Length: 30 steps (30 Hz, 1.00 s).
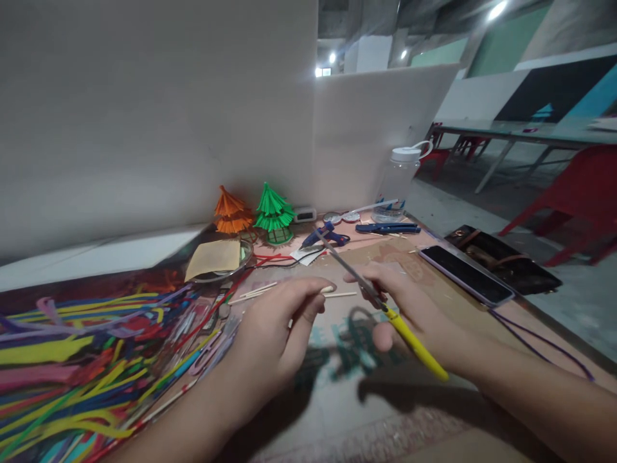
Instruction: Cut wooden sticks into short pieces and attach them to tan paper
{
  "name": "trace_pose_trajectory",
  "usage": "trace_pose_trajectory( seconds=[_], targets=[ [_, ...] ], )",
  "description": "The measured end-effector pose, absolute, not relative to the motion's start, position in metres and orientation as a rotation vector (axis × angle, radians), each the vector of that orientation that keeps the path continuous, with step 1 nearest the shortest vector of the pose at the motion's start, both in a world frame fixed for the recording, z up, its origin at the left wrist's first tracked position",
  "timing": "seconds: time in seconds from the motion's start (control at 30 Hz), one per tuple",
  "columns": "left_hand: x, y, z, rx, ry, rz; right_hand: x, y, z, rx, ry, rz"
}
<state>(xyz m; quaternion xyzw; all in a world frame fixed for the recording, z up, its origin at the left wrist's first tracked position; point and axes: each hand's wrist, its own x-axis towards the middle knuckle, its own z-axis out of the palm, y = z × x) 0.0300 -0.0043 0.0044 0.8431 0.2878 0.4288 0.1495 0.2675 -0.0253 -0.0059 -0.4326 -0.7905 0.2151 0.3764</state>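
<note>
My left hand [284,321] is over the middle of the cardboard-covered table, thumb and fingertips pinched on a small pale piece [328,289]. A thin wooden stick [341,294] shows just right of those fingertips. To the right, my right hand [405,302] has its fingers round a metal tool with a yellow handle [417,347], perhaps tweezers or scissors. The tool's long tip points up and left, toward a blue glue gun [325,236]. More thin sticks [255,291] lie behind my left hand.
Colourful strips [72,379] cover the left side. At the back stand orange [231,209] and green [274,212] paper trees and a clear bottle [398,183]. Blue pliers or a cutter [388,228], a phone [465,275] and a dark pouch [504,260] are farther right.
</note>
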Motion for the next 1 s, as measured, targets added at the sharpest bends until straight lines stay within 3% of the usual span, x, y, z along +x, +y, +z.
trace_pose_trajectory(
  seconds=[0.37, 1.0],
  targets=[
    [0.0299, -0.0065, 0.0092, 2.498, 0.919, 1.302, 0.2613, -0.0255, -0.0111, -1.120, -1.953, 0.901],
    [0.0305, -0.0054, 0.0048, 2.708, 0.950, 1.333, 0.2594, -0.0272, -0.0132, -1.147, -2.082, 0.928]
  ],
)
